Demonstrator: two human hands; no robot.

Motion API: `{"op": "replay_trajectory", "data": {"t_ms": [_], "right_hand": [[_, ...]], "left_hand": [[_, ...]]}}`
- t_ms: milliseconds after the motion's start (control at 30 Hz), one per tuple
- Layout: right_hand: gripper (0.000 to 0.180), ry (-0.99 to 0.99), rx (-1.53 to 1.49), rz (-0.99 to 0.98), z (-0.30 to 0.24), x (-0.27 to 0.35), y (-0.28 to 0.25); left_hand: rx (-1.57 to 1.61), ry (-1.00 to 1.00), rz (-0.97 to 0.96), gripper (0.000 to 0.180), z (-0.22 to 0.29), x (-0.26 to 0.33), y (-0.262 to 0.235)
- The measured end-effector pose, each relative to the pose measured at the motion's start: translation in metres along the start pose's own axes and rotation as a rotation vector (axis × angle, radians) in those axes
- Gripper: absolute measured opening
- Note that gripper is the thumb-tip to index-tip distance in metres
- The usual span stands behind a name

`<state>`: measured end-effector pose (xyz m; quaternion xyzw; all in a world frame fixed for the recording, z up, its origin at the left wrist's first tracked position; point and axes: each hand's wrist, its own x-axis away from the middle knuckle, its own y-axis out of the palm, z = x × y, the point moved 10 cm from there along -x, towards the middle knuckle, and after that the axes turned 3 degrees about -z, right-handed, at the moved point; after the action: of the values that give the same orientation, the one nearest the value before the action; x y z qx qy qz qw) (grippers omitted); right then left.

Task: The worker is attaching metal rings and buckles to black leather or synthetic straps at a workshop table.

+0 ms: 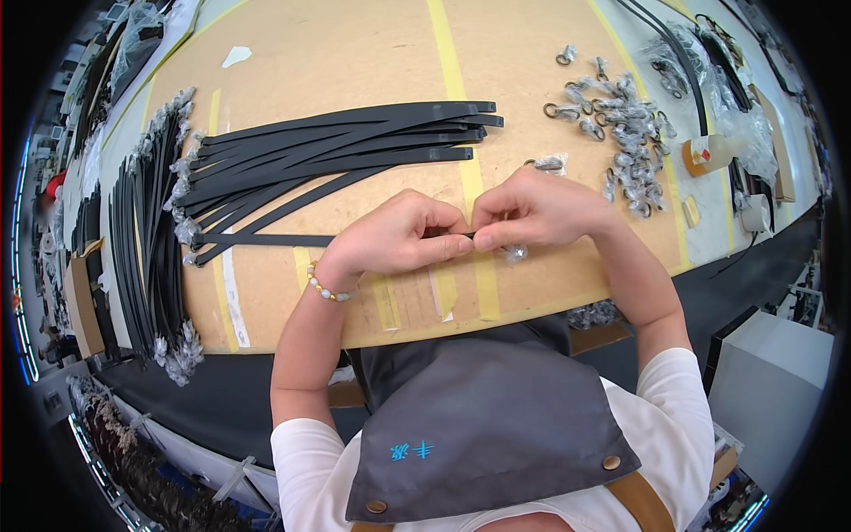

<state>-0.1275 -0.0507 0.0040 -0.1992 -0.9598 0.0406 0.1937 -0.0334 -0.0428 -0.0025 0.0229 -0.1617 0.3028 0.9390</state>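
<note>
My left hand (399, 232) is closed on a flat black strap (275, 239), which runs left from under it across the board. The strap's short end shows between my two hands, where the fingertips of my right hand (541, 213) pinch it. Just below the right fingers sits a small piece in clear plastic wrap (514, 254); whether it is joined to the strap I cannot tell. Behind my hands lies a fanned stack of black straps (346, 133), their left ends bearing plastic-wrapped pieces (183, 177). Another wrapped ring (551, 164) is just beyond my right hand.
Several wrapped metal rings (620, 124) are heaped at the right. Beyond them stand a bottle of amber liquid (700, 154) and a white roll (755, 214). A bundle of black straps (151, 239) hangs over the near left edge. Yellow tape (448, 53) crosses the board.
</note>
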Motion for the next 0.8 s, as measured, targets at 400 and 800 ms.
{"op": "replay_trajectory", "data": {"t_ms": [400,800], "right_hand": [[0.023,0.29,0.63,0.508,0.019,0.047,-0.095],[0.017,-0.267,-0.505,0.344,-0.001,0.012,-0.058]], "left_hand": [[-0.926,0.237,0.671,0.019,0.024,0.0,-0.065],[-0.206,0.441,0.751,0.017,0.033,0.029,-0.074]]}}
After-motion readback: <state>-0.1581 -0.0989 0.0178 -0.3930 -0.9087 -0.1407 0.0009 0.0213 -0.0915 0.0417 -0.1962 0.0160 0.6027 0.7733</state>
